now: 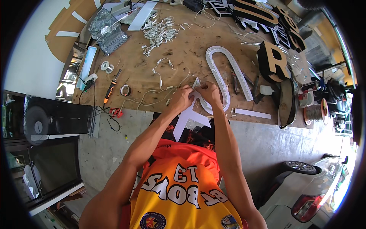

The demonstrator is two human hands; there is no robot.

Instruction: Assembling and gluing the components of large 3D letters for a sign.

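Note:
A white, flat, Y-shaped letter piece [189,116] lies at the near edge of the wooden table, its two lower limbs reaching out past the edge above my lap. My left hand [183,97] is closed on the left side of its upper arm. On the other side, my right hand [209,92] has thumb and fingers pinched together over the same arm; what they pinch is hidden. A pointed tip shows between the hands. Right behind them stands a curved white channel letter [217,74] lined with small lights. A thin pale wire [154,92] runs left from my left hand.
Left lie a soldering iron [113,87], a solder spool [107,67] and a tape roll [125,90]. Light modules [162,32] are heaped at the back. Right are pliers [235,83], a white strip [253,113], a black-sided letter R [273,62] and a wire spool [316,112].

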